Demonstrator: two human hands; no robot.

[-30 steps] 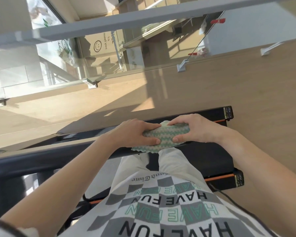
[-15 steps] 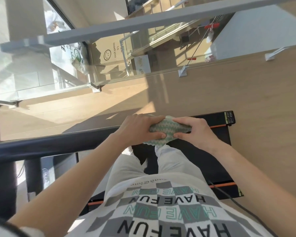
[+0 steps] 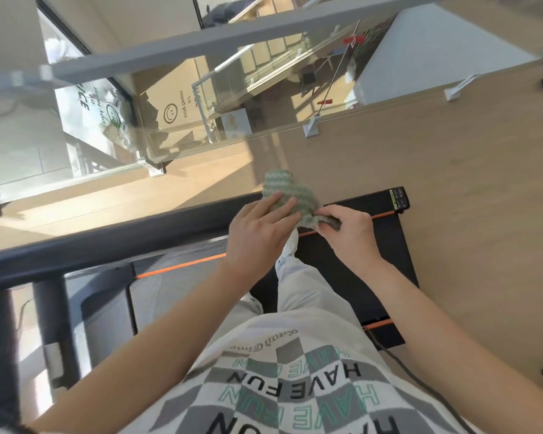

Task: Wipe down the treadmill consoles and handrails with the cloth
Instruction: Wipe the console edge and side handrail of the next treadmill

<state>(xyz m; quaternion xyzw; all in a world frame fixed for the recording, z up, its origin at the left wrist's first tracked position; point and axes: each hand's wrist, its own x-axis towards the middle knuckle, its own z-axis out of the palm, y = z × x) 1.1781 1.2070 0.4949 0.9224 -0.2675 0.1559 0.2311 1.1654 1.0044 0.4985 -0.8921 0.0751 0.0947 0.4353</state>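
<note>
Head view, looking steeply down. Green-and-white zigzag cloth bunched up just above frame centre, gripped from both sides. Left hand closed over the cloth's lower left part, fingers laid flat across the fabric. Right hand pinching the cloth's lower right corner, knuckles curled. Both forearms bare, reaching up from the lower corners of the frame. Directly below the hands, a black treadmill deck with thin orange stripes, its far end at centre right carrying a small label. Dark handrail running from the left edge toward the centre, passing behind the left hand; cannot tell whether the cloth touches it. Black upright post beneath the rail at lower left. Pale trousers and a white shoe over the deck, a checked shirt printed "HAVE FUN" filling the bottom centre. Black cable trailing at lower right. Wooden floor across the right half, a glass balustrade along the upper part of the frame.
</note>
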